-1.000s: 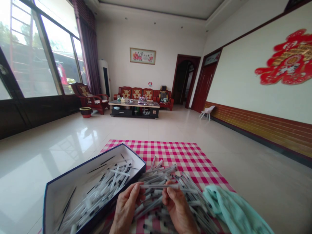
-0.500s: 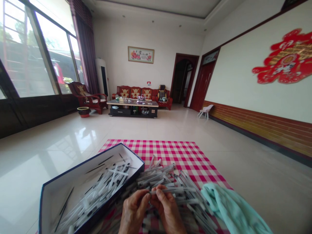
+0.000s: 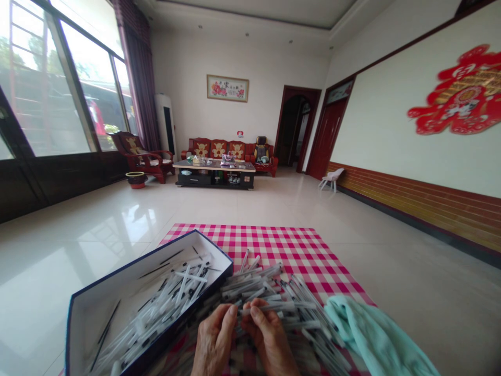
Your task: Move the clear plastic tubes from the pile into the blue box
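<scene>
I'm pinching one clear pen (image 3: 274, 307) with the left hand (image 3: 213, 342) and right hand (image 3: 268, 339), both closed on it, just above the pile of pens (image 3: 270, 284) on the checked cloth (image 3: 282, 245). I'm gripping close to the middle and holding the barrel level, which I judge best against bending or slipping.

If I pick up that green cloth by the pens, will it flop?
Probably yes. The green cloth lies in soft folds, so it would likely droop. It looks thin, so it's probably light. It shouldn't roll, unlike the round pens beside it.
</scene>
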`<move>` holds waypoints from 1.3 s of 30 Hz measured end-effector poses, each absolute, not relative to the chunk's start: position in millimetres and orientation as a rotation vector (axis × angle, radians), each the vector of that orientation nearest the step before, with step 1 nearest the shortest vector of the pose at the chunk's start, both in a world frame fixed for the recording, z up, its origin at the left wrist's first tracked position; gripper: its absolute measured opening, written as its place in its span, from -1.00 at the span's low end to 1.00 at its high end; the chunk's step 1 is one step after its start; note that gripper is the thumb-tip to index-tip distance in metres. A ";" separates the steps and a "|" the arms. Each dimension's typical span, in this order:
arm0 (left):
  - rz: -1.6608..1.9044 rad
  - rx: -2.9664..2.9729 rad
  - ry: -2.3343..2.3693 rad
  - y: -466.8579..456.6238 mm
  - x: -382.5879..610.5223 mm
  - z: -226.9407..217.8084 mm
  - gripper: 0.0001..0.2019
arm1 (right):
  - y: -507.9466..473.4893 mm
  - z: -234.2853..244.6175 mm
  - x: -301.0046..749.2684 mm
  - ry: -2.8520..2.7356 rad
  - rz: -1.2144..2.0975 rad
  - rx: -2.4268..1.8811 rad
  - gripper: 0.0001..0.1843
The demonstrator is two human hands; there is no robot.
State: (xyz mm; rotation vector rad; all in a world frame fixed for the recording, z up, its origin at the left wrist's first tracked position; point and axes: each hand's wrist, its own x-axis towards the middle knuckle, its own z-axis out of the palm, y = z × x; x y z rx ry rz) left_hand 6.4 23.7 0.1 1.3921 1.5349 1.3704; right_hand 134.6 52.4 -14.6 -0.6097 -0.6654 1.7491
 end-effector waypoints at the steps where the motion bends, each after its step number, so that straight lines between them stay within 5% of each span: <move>1: 1.378 1.415 1.491 23.6 5.8 0.3 -0.64 | 52.4 -14.6 134.5 -0.672 1.749 -0.604 -0.87; 10: 1.473 1.375 1.632 27.3 11.0 -5.2 -0.51 | 52.5 -12.9 134.4 -0.683 1.738 -0.629 -0.84; 16: 1.358 1.439 1.479 23.8 4.1 -0.3 -0.66 | 52.1 -12.0 134.6 -0.693 1.736 -0.610 -0.87; 27: 1.333 1.197 1.530 28.6 8.0 -7.0 -0.49 | 53.7 -15.0 134.4 -0.696 1.717 -0.646 -0.85; 39: 1.436 1.324 1.522 28.0 1.8 2.0 -0.55 | 52.5 -13.3 134.1 -0.685 1.691 -0.697 -0.80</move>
